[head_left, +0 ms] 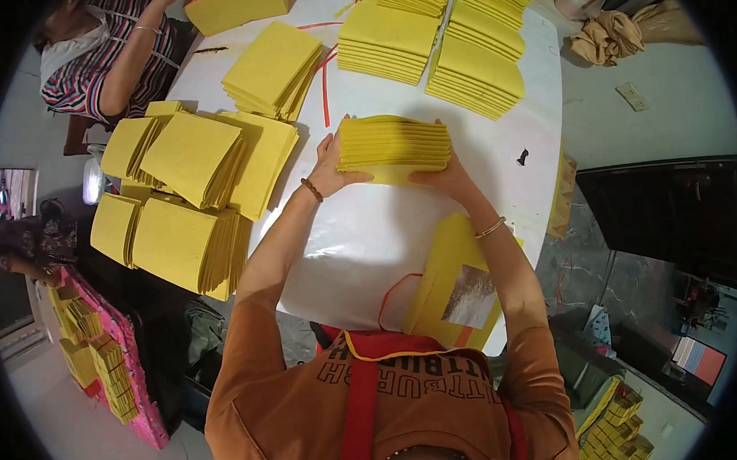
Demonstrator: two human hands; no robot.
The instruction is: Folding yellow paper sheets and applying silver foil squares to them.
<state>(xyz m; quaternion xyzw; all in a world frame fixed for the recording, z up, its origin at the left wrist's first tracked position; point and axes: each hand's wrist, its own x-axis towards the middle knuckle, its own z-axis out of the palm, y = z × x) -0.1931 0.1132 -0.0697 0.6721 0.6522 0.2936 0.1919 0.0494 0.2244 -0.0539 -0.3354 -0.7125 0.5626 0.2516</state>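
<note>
Item: stack of yellow, folded, paper-like pieces (394, 151), centre of the frame, layered edges toward the wearer. Left hand (330, 169): half-curled on its left end, thumb along the near lower edge. Right hand (446, 174): likewise on the right end; the stack is held between them.
Handling (judged): light singly, moderately heavy together; stiff but bendable; layers prone to slide, corners to crease. Best hold: both ends, pressed inward.
Obscured: most fingers, behind the stack; its underside; whether it touches the glossy white tabletop (345, 260).
Farther: yellow folded stacks (192, 151), left of centre, overlapping, uncountable; yellow layered stacks (385, 48), top centre to upper right, cut by the frame.
</note>
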